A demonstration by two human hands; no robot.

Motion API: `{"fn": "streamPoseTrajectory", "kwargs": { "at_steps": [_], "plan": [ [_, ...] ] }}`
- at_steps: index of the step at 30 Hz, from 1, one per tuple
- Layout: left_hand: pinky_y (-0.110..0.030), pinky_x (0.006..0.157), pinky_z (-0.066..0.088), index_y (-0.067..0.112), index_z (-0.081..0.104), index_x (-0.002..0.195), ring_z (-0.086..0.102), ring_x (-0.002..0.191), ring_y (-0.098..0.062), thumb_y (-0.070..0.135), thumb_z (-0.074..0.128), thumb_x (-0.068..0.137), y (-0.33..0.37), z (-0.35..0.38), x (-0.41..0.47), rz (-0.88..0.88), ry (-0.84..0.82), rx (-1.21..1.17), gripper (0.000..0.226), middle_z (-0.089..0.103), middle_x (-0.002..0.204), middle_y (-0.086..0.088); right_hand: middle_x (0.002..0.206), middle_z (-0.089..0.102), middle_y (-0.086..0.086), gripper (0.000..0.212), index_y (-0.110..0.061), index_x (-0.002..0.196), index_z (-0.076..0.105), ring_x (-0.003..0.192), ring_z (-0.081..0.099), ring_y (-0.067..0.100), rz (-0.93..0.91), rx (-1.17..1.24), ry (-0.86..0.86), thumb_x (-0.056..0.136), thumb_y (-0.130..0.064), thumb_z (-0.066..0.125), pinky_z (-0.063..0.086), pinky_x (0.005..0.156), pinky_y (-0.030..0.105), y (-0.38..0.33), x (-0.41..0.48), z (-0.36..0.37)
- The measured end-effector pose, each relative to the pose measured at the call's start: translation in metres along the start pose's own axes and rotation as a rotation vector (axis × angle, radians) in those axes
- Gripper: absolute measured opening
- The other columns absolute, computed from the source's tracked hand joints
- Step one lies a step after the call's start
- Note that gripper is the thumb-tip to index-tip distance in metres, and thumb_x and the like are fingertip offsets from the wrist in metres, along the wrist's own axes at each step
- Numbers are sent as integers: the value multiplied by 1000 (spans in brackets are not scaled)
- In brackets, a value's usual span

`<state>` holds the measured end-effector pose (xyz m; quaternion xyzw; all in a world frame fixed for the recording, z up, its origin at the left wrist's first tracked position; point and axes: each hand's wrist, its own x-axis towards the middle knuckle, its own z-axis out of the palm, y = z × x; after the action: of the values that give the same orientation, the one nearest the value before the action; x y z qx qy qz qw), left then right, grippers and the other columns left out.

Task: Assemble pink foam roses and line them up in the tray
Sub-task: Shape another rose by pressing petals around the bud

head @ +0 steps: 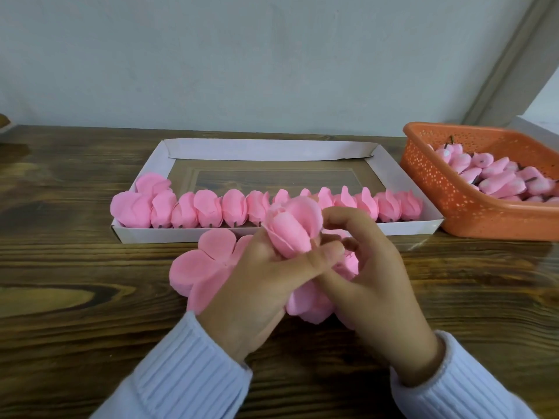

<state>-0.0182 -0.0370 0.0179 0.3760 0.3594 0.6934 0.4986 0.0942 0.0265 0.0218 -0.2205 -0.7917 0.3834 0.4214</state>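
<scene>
A dark, knotty wooden table [75, 267] fills the lower frame, with a pale wall behind it. At centre lies a shallow white cardboard tray [272, 149]; its near edge holds a row of finished roses [211, 208], packed side by side from left to right, petals up. At the right edge sits an orange perforated plastic basket [438, 189] heaped with pale pink buds [496, 176] lying at all angles, some showing dark stems.

In front of the tray, both hands meet over a stack of flat petal sheets [196, 267] that spreads across the table at lower centre; the hands and wrists hide most of the stack and part of the tray's front wall. The left hand [257, 285] curls around the base of the rose being built [292, 229], thumb across it. That rose stands nearly upright, tilted slightly left, its tip toward the tray. The right hand [375, 276] bends in beside it, fingertips pinching at the rose's lower petals. The foam looks soft, matte and faintly crinkled. Ribbed pale sleeves cover both wrists.
</scene>
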Motion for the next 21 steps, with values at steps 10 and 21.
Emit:
{"fn": "streamPoseTrajectory", "kwargs": {
  "at_steps": [10, 21],
  "plan": [
    [-35, 90, 54, 21, 58, 124, 64, 113, -22, 11, 75, 71, 3, -3, 3, -40, -48, 39, 56, 70, 115, -7, 113, 60, -6, 27, -19, 107, 70, 114, 55, 14, -26, -3, -129, 82, -31, 70, 44, 93, 23, 0, 3, -5],
    [-31, 81, 56, 18, 72, 107, 69, 102, -24, 18, 55, 88, 6, -7, 5, -38, 4, 79, 26, 73, 105, -13, 119, 61, -6, 34, -13, 117, 58, 112, 60, 11, 27, 137, -238, 84, -18, 66, 47, 93, 22, 1, 4, -7]
  ]
}}
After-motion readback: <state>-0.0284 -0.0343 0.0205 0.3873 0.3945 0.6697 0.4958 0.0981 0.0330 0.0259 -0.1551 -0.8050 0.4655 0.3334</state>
